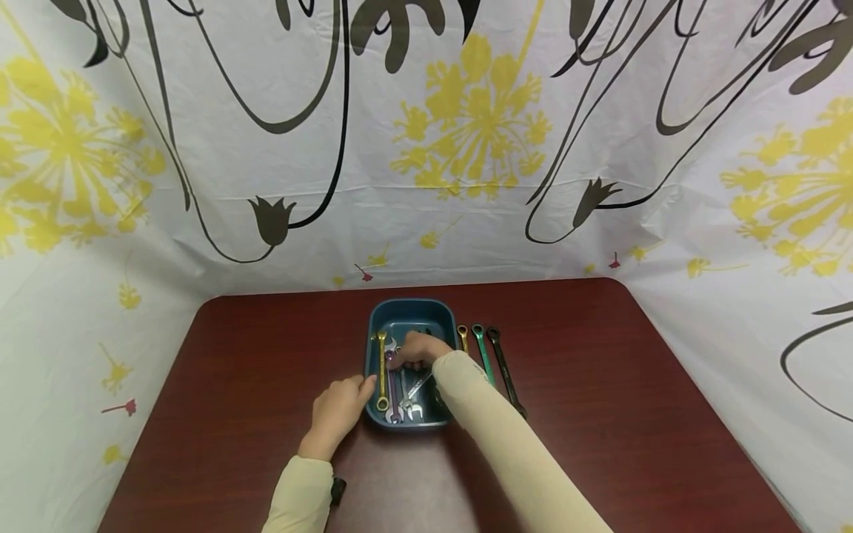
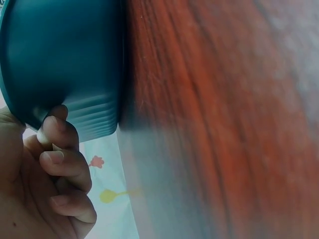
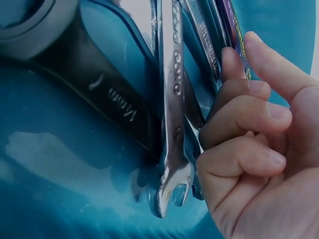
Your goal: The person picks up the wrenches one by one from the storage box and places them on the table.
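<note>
Two hands of mine are at the blue tray (image 1: 408, 311), which sits on the dark red table (image 1: 600, 370) near its far edge. My left hand (image 1: 340, 411) is against the tray's left wall at the near corner; in the left wrist view my fingers (image 2: 65, 164) are curled beside the rounded outside of that corner, touching it, though I cannot tell whether they truly clasp it. My right hand (image 1: 420, 349) reaches into the tray from the near right side, over the wrenches lying inside. In the right wrist view my fingers (image 3: 244, 119) are bent and rest against a bundle of wrenches: a silver wrench (image 3: 172, 124) with an open end lies just beside my fingertips, a purple wrench (image 3: 234, 30) runs behind them, and a black wrench (image 3: 99, 89) lies further from my hand. Whether I actually pinch one of them I cannot tell. Inside the tray along its left wall lies a gold wrench (image 1: 382, 370). Outside, just right of the tray, three wrenches lie side by side on the table: a small gold one (image 1: 463, 337), a green one (image 1: 481, 348), and a black one (image 1: 503, 366) farthest from the tray.
</note>
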`<action>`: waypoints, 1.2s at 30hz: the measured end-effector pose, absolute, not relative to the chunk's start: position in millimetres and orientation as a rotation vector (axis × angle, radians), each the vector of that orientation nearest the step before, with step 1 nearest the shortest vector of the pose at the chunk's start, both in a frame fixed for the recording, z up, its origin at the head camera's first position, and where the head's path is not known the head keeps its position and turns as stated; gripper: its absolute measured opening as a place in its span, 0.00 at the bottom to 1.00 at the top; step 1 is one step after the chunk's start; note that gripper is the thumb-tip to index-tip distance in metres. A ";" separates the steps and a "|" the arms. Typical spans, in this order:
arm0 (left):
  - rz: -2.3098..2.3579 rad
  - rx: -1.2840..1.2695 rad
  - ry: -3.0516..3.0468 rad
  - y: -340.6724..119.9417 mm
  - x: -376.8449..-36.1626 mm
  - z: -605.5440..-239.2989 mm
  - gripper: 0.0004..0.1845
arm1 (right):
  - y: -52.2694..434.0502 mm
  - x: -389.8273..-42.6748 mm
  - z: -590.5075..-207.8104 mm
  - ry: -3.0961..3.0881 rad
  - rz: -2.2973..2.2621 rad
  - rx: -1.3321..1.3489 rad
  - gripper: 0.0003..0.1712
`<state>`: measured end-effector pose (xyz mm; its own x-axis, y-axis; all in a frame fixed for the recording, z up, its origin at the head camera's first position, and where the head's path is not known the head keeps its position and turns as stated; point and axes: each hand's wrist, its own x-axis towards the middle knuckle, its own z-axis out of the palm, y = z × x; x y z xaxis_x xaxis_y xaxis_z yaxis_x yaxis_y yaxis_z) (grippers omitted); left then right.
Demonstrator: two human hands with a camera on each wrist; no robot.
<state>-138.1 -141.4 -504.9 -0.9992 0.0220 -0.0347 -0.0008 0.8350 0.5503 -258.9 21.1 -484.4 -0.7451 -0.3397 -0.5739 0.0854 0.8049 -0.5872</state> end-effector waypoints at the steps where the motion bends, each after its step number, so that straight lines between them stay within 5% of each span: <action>1: 0.893 0.016 2.970 -141.3 -138.1 -504.8 0.23 | 20.6 -258.5 -484.6 2.292 -0.782 -0.188 0.21; 36: 0.854 -0.011 2.970 -140.7 -138.3 -504.7 0.23 | 15.0 -253.7 -484.8 2.241 -0.740 -0.252 0.15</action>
